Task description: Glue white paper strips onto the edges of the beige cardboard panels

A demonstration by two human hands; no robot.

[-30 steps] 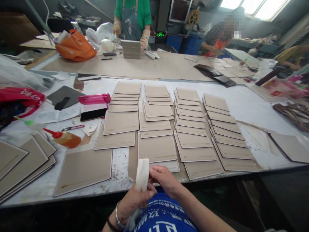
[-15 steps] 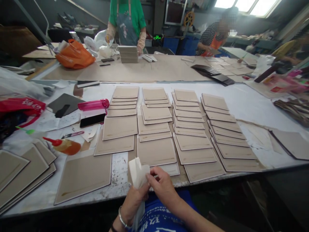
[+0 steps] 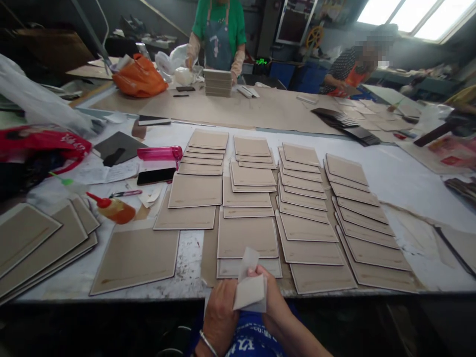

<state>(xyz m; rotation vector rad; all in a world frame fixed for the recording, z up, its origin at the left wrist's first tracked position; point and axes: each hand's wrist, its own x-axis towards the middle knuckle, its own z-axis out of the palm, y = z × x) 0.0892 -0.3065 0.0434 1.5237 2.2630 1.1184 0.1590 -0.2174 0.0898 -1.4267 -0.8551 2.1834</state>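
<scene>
Both my hands meet at the near table edge around a folded white cloth (image 3: 250,287). My left hand (image 3: 220,317) grips its lower part, fingers closed behind it. My right hand (image 3: 270,293) pinches its upper right side. Just beyond them lie rows of tan cardboard panels (image 3: 247,237) overlapping in four columns on the white table (image 3: 390,173). A single larger panel (image 3: 137,259) lies to the left of my hands.
A glue bottle with a red tip (image 3: 113,209), a black phone (image 3: 156,176) and a pink bottle (image 3: 159,152) lie at the left. A panel stack (image 3: 40,243) sits at the far left. A person in green (image 3: 219,29) and another person (image 3: 353,64) work at the far table.
The cloth went from standing upright in my hands to folded and lower, near the table edge. My view shifted slightly left and closer to the table.
</scene>
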